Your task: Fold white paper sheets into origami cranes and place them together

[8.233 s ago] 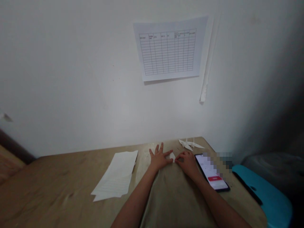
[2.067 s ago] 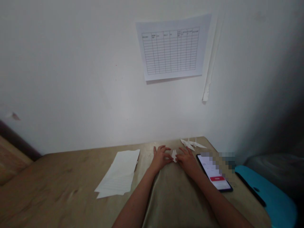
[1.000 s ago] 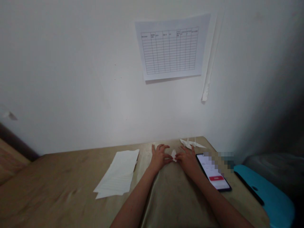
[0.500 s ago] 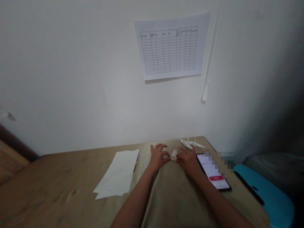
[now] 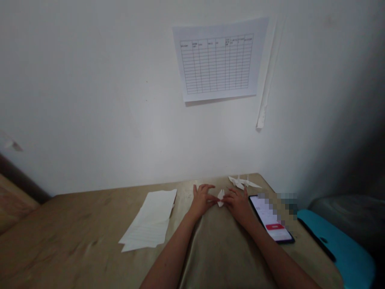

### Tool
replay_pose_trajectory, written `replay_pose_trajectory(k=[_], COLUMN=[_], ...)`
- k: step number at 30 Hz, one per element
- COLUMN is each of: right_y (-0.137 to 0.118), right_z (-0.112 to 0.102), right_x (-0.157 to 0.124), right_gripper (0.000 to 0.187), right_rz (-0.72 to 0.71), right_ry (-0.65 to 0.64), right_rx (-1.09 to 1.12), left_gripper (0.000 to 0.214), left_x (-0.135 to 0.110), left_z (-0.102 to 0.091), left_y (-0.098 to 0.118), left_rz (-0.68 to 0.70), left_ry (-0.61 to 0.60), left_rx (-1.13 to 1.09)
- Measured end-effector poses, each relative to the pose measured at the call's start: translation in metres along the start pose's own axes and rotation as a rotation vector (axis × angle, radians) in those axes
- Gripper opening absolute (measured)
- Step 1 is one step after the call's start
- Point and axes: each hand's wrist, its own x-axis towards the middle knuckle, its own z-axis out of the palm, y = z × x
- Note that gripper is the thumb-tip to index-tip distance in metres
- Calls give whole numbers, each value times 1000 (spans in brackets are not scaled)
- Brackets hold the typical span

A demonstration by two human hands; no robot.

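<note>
Checking the head camera's feed from the left, I see a brown wooden surface [image 5: 13,212] beyond the edge of the tan tabletop [image 5: 72,228], with plenty of open room on that side. A loose stack of white paper sheets [image 5: 148,220] lies near the wall, a short gap from the person's left hand [image 5: 201,202]. A small folded paper piece [image 5: 221,197] sits between that hand and the right hand [image 5: 239,205], close to the table's far edge. The fingers of each hand are spread apart, their inner tips at the piece from either side; I can't tell whether they clamp it. Just ahead of the right hand, white paper cranes [image 5: 243,182] lie near the back corner. A lit smartphone [image 5: 270,218] lies just beside that hand, leaving it little room, and a teal plastic object [image 5: 333,241] sits past the right table edge.
</note>
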Motion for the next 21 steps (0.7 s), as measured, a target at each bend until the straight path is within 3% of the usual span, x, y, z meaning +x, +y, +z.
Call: replay_pose_trajectory(k=[21], right_y=[5], right_z=[5], right_x=[1], right_gripper=[22], right_rz=[102], right_ry=[-25], right_rx=[23], left_gripper=[13], left_x=[4], left_z=[-3], left_y=[0], left_rz=[-31], left_ry=[-18], left_rx=[37])
